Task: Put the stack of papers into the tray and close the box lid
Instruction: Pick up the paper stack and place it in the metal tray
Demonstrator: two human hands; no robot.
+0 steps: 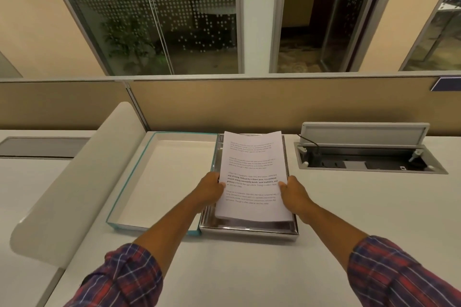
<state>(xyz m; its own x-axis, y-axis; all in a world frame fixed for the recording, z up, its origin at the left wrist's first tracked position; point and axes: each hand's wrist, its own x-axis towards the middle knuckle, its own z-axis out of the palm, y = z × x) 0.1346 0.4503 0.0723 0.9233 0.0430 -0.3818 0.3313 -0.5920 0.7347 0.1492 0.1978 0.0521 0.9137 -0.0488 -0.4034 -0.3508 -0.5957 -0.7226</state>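
Note:
A stack of printed white papers (252, 164) hangs tilted over a shiny metal tray (247, 228) in the middle of the desk, its near edge just above the tray floor. My left hand (210, 188) grips the stack's left edge and my right hand (293, 190) grips its right edge, thumbs on top. To the left of the tray lies the open box lid (162, 177), white inside with a teal rim, flat on the desk and touching the tray's left side.
A curved white divider (74, 177) runs along the left of the lid. An open cable hatch (369, 157) with a raised flap is sunk into the desk at the right. A tan partition (274, 102) stands behind the tray.

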